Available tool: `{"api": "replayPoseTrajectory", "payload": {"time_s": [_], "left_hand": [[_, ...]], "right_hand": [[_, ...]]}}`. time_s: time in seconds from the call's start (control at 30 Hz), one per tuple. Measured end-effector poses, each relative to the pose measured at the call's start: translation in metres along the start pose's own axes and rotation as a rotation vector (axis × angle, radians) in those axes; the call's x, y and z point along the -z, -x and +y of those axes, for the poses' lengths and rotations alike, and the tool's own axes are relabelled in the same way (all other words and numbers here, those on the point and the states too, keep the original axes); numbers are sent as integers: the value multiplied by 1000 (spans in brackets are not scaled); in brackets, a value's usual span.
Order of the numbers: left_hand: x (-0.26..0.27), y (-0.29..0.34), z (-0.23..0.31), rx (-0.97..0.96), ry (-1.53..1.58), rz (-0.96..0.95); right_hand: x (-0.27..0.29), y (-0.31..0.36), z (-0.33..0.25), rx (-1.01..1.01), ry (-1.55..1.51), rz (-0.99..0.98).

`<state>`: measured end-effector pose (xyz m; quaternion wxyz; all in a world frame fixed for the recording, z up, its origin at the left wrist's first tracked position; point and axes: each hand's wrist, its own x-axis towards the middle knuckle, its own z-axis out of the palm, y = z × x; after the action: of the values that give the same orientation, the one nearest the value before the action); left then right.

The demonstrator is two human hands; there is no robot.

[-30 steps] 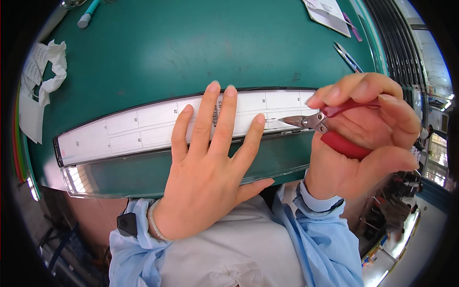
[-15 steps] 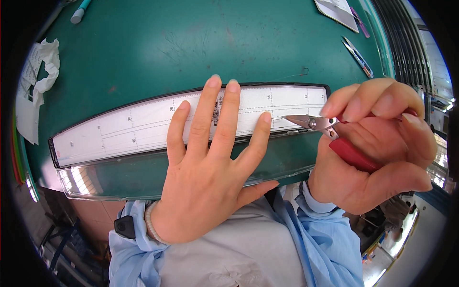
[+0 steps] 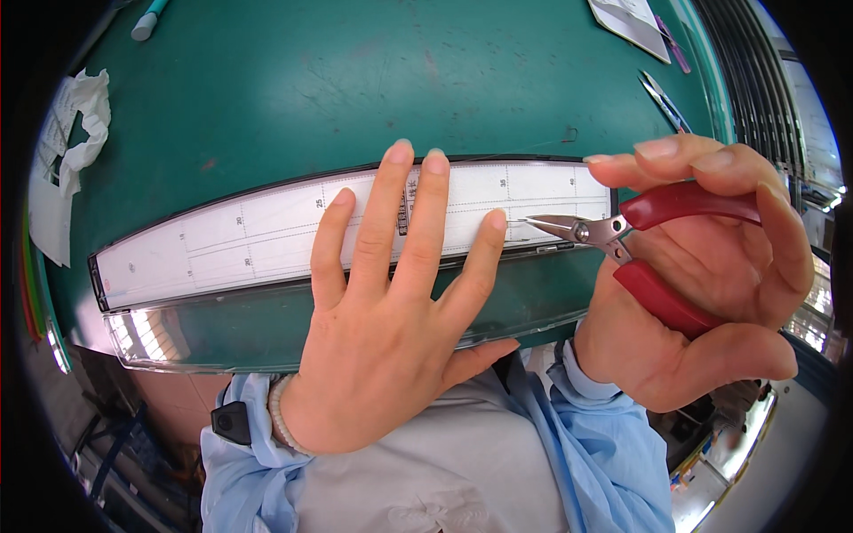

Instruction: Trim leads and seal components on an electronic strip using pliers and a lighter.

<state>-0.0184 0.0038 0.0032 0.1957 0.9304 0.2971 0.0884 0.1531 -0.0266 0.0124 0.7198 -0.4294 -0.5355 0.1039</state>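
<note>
My left hand [image 3: 378,293] lies flat with its fingers spread across a long, narrow case [image 3: 107,311]. A white measuring card [image 3: 293,226] with dotted lines fills the case, and its clear lid [image 3: 213,333] is folded out toward me. My right hand [image 3: 702,284], palm up, holds small pointed pliers [image 3: 600,235] with red handles. The handles rest between my loosely curled fingers and my thumb, spread apart. The jaws point left, over the card's right part, close to my left index fingertip. Whether they grip anything fine is too small to tell.
A green mat [image 3: 267,80] covers the table. Tweezers [image 3: 665,100] lie beyond my right hand, near a white pad [image 3: 631,27] and a purple pen [image 3: 673,44]. Crumpled white paper [image 3: 89,124] lies at the left edge. A thin wire [image 3: 569,135] lies behind the case.
The fingers of my right hand have opened, and the pliers' handles have spread wider apart. My left hand stays in place on the card.
</note>
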Motion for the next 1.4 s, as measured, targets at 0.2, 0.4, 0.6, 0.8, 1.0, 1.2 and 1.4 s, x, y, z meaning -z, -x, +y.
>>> {"api": "replayPoseTrajectory", "payload": {"time_s": [0.2, 0.4, 0.6, 0.8, 1.0, 1.2, 1.4], "left_hand": [[-1, 1, -1, -3, 8, 15], [-2, 0, -2, -27, -6, 36], [-3, 1, -2, -26, -7, 43], [-2, 0, -2, -24, 3, 31], [0, 0, -2, -24, -5, 11], [-1, 0, -1, -14, -5, 12], [-1, 0, -2, -32, 4, 29]], "right_hand": [[17, -4, 2, 66, -5, -126], [6, -7, -8, 21, 65, -81], [8, -3, -8, -37, 74, -116], [16, -4, -5, -7, 8, -162], [22, -8, -6, 16, 19, -241], [22, -7, -3, 44, 4, -257], [16, -4, -2, 30, -54, -233]]}}
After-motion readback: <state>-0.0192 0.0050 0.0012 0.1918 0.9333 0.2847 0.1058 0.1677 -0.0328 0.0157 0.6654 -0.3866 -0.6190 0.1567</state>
